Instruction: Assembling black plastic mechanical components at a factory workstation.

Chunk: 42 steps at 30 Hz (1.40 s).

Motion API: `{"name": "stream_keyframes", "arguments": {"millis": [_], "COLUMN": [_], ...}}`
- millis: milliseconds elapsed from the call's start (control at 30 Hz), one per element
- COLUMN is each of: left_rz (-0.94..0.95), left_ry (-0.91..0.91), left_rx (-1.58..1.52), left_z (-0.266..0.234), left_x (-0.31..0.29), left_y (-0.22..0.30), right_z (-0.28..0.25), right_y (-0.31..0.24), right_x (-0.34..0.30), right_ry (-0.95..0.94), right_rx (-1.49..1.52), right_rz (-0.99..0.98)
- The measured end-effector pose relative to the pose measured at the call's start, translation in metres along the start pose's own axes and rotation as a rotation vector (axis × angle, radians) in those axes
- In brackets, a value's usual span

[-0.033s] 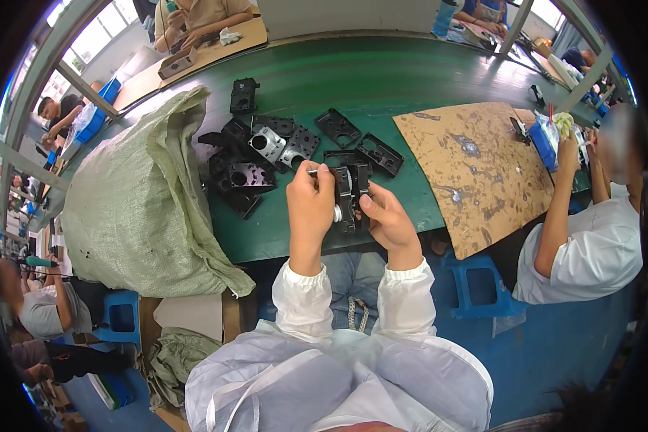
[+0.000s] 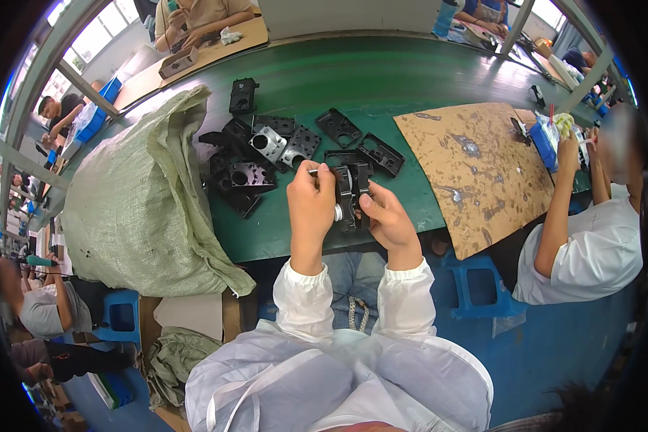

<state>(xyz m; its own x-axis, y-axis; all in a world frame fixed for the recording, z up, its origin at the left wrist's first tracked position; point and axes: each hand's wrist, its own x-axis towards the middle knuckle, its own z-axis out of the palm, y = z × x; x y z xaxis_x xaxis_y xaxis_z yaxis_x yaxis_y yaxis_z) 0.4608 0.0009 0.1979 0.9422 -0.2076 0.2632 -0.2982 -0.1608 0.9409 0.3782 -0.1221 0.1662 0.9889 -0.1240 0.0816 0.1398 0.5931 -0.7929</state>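
Observation:
Between both hands, over the near edge of the green table, I hold a black plastic housing [image 2: 348, 201] with ribbed or toothed detail and a silver round piece at its lower left. My left hand [image 2: 312, 198] grips its left side, fingers curled; a short metal tip shows at the fingers, the rest of it hidden. Around the right side my right hand [image 2: 391, 222] is closed, thumb on top. Just beyond lie more black housings, one rectangular shell [image 2: 380, 154] to the right and a jumbled pile [image 2: 241, 169] to the left, some with shiny grey faces.
A large pale green woven sack [image 2: 137, 201] bulges over the table's left side. Stained brown cardboard [image 2: 475, 173] covers the right part of the green table [image 2: 317, 75]. A co-worker in white sits at the right, near a blue stool [image 2: 482, 284]. An open carton [image 2: 194, 309] stands lower left.

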Motion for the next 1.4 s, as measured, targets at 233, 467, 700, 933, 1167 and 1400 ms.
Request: {"name": "stream_keyframes", "arguments": {"millis": [233, 467, 700, 933, 1167, 1400], "left_rz": [0.047, 0.042, 0.016, -0.06, 0.077, 0.133], "left_ry": [-0.003, 0.042, -0.023, -0.132, 0.063, -0.192], "left_rx": [-0.028, -0.135, -0.278, -0.597, -0.673, 0.04], "left_z": [0.002, 0.007, 0.01, 0.001, -0.002, -0.008], "left_x": [-0.004, -0.002, -0.001, 0.001, 0.011, 0.015], "left_y": [-0.002, -0.01, -0.009, -0.006, -0.003, -0.037], "right_z": [0.0, 0.009, 0.019, 0.024, 0.02, -0.05], "right_y": [-0.001, 0.0, 0.004, -0.024, -0.097, -0.11], "right_x": [0.001, 0.001, -0.004, -0.005, 0.095, 0.267], "right_ry": [-0.04, -0.039, 0.168, 0.225, 0.378, 0.436], "right_rx": [-0.087, -0.377, -0.218, -0.561, -1.055, -1.465], "right_rz": [-0.039, -0.042, -0.102, -0.191, -0.2, -0.057]}}
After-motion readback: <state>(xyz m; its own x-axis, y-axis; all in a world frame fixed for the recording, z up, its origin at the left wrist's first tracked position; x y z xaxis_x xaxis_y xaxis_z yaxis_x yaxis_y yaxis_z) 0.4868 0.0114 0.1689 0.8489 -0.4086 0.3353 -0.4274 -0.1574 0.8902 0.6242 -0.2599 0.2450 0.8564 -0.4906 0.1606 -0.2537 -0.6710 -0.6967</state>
